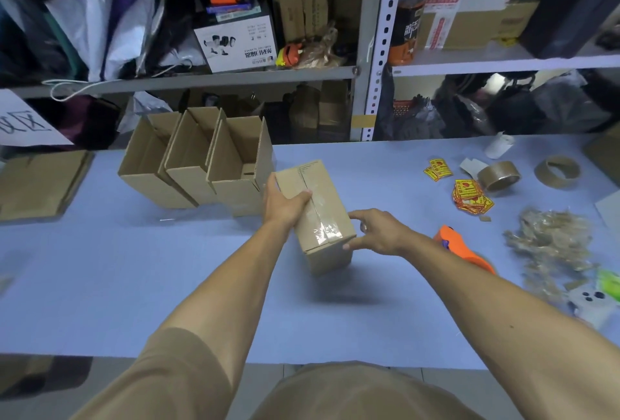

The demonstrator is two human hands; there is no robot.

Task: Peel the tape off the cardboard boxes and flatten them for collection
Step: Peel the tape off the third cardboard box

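Near the middle of the blue table (pixel 100 285), a sealed cardboard box (pixel 318 215) sits tipped on one lower edge, its taped seam turned up toward the person, which looks like a way of bringing the tape within reach of both hands. At its far upper end the left hand (pixel 285 204) grips it, thumb over the top face beside the seam and fingers wrapped down the far side, so this hold seems meant to pin the box while the other hand works. Clear tape (pixel 323 230) runs along the seam below that grip and folds over the near edge, crinkled and shiny there. Just right of that near edge, the right hand (pixel 375 233) reaches in with fingers spread and lightly bent, fingertips touching or almost touching the box's corner and side; it holds nothing, and I judge it is feeling for a loose tape end to pick at. Behind the left hand's grip stand three open boxes (pixel 198 161), flaps up and not yet flattened. Beyond the right wrist lies an orange cutter (pixel 463 248), close enough to be taken if the tape will not lift. Farther out on that side sits a heap of stripped tape (pixel 550 241), with a tape roll (pixel 499 175) behind it.
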